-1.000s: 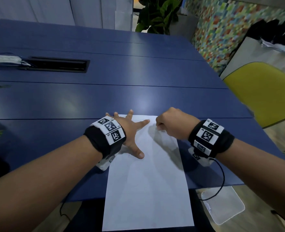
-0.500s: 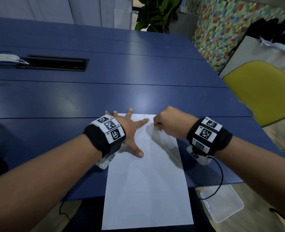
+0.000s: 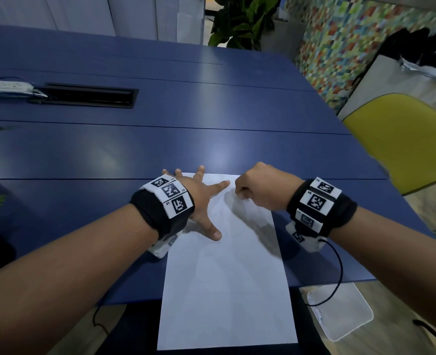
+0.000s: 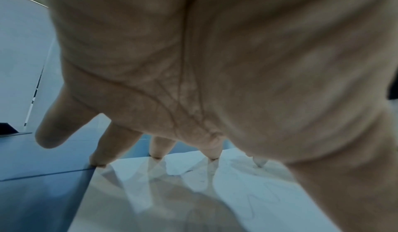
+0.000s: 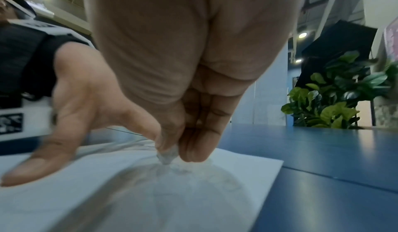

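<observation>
White sheet of paper (image 3: 227,290) is lying lengthwise on the blue table (image 3: 160,144), its near end reaching past the table's front edge. Faint pencil lines are showing on it in the left wrist view.

Right hand (image 3: 260,188) is working at the sheet's far right corner. Its fingers are curled tight, and thumb and fingertips are pinching a small white lump (image 5: 167,155). The tip of the lump is touching the paper. Smudged grey marks are showing just around the contact spot.

Left hand (image 3: 201,201) is lying spread on the far left part of the sheet, fingers straight and fanned, gripping nothing. Its fingertips (image 4: 158,150) and thumb are pressing down on the paper. One fingertip is sitting right at the sheet's left edge, and the little finger is lifting clear over the table.

Both wrists are wearing black bands with black-and-white marker tiles.

Further out:
- A black cable slot (image 3: 88,94) is sitting in the tabletop at far left, with a white power strip (image 3: 4,87) just beside it.
- A yellow chair (image 3: 404,139) is standing off the table's right side.
- A leafy plant (image 3: 240,19) is standing beyond the far edge.
- A clear tray (image 3: 340,311) is lying on the floor at lower right.
</observation>
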### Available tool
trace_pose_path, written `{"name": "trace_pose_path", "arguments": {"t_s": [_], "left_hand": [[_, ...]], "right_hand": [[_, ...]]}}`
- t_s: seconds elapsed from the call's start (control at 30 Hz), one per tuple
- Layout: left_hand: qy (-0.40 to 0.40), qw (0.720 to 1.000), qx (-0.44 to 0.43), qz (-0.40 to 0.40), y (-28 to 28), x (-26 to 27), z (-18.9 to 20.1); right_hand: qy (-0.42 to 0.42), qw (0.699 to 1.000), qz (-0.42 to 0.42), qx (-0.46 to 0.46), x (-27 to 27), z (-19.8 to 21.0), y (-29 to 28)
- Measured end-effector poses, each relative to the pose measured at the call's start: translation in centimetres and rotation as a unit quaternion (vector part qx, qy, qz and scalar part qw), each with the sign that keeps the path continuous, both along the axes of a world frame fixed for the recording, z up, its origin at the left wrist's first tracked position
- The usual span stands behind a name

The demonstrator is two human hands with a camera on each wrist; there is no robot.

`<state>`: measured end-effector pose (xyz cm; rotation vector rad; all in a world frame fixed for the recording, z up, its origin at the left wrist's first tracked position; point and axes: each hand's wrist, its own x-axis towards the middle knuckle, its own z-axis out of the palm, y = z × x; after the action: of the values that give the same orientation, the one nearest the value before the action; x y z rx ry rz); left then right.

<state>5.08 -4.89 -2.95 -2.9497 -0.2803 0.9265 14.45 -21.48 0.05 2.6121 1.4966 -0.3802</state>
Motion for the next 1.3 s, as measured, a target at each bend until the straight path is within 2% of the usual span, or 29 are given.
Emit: {"name": "trace_pose_path", "arguments": {"t_s": [0.07, 0.2, 0.33, 0.5, 0.63, 0.77, 0.9, 1.07, 1.2, 1.3], "left_hand": [[0.003, 1.0, -0.001, 0.001, -0.1, 0.0, 0.2], [0.004, 1.0, 0.003, 0.0, -0.1, -0.1, 0.2], [0.005, 1.0, 0.001, 0.0, -0.1, 0.0, 0.2], [0.012, 1.0, 0.002, 0.002, -0.1, 0.1, 0.2], [0.012, 1.0, -0.005, 0.002, 0.0, 0.2, 0.1], [0.012, 1.0, 0.001, 0.002, 0.0, 0.1, 0.1], [0.013, 1.0, -0.005, 0.004, 0.0, 0.3, 0.1], [0.014, 1.0, 0.0, 0.004, -0.1, 0.2, 0.1], [0.013, 1.0, -0.007, 0.006, 0.0, 0.1, 0.2], [0.016, 1.0, -0.002, 0.006, 0.0, 0.1, 0.2]], "right_hand": [[-0.008, 1.0, -0.02, 0.002, 0.6, 0.1, -0.1], [0.018, 1.0, 0.024, -0.004, -1.0, -0.4, -0.2], [-0.005, 1.0, -0.006, 0.002, 0.4, 0.1, -0.6], [0.011, 1.0, 0.022, -0.001, -0.6, -0.6, -0.6], [-0.009, 1.0, -0.014, 0.0, 0.7, -0.1, -0.6], [0.008, 1.0, 0.027, -0.009, -0.8, -0.4, -0.4], [-0.006, 1.0, -0.01, -0.008, 0.5, 0.3, -0.2], [0.005, 0.999, 0.037, -0.009, -0.8, 0.2, 0.4], [-0.012, 1.0, -0.011, -0.009, 0.4, 0.6, -0.1], [0.0, 1.0, 0.025, -0.016, -0.9, 0.4, -0.1]]}}
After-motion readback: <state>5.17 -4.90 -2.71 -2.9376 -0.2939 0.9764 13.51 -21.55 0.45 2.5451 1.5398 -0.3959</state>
